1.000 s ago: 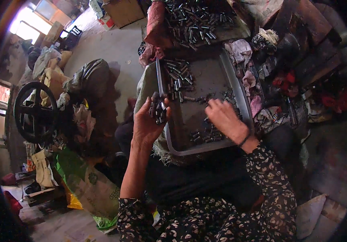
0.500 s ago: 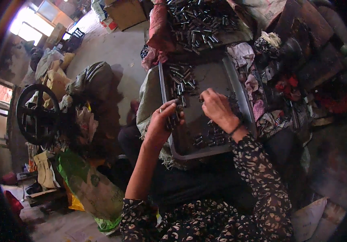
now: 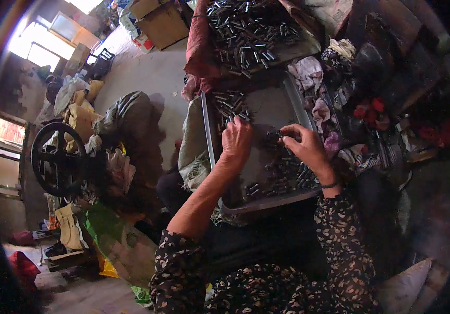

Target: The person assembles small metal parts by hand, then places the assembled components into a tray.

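A shallow grey tray (image 3: 207,131) in front of me holds small metal pins in loose groups. My left hand (image 3: 237,138) is over the pile of pins (image 3: 229,102) at the tray's far left, fingers bunched and fingertips down among them; whatever they grip is hidden. Over the tray's right side, my right hand (image 3: 306,149) pinches a small dark metal pin (image 3: 274,135) between thumb and fingers. Below it, more dark pins (image 3: 282,170) lie toward the tray's near right.
Beyond the tray, a large heap of metal pins (image 3: 251,36) lies on sacking beside a red cloth (image 3: 198,47). Rags (image 3: 308,73) crowd the right side. At left stand a black handwheel (image 3: 58,159), a stuffed sack (image 3: 128,118) and a green bag (image 3: 115,235).
My left hand has moved forward and right, onto the far-left pile. My right hand has shifted right and slightly nearer, turning so the pinched pin shows. The view has tilted a little.
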`<state>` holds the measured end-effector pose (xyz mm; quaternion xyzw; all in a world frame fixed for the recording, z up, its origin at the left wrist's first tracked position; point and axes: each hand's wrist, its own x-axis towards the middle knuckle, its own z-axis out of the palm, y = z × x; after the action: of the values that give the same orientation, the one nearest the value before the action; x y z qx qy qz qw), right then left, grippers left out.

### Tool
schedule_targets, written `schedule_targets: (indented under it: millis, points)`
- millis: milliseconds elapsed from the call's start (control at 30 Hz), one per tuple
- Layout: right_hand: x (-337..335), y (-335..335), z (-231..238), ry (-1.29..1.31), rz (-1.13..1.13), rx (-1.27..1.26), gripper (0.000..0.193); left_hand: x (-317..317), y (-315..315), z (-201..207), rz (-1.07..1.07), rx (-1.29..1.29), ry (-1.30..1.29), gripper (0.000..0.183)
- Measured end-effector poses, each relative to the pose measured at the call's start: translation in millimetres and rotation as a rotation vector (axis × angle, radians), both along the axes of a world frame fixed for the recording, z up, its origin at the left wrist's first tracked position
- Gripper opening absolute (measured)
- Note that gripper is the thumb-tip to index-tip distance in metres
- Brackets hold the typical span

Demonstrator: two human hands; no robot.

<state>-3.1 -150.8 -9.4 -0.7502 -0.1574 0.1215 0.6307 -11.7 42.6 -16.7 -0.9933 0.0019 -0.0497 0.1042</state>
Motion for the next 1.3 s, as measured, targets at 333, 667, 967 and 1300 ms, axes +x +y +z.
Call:
schedule_targets:
  millis: [333,667,967,1300]
  points:
    - [-3.4,3.8,5.4,-0.069,0.042,-0.029,0.021,5.6,7.6,-2.9,-0.105,-0.1,0.018,0.013]
    - [-8.2,5.8,15.1,-0.142,-0.115,-0.059,0.017,-3.2,7.6,-1.6,0.024,-0.234,0.041,0.015]
    - [-7.2,6.8,7.8,-0.07,-0.063,-0.052,0.016,-30.6,-9.9,9.0,0.339,-1.889,0.431,0.021]
    - [-6.4,9.0,0.3,0.102,-0.047,0.048,0.026,-34.8,-17.2,2.7,0.207,-1.867,0.285,0.022]
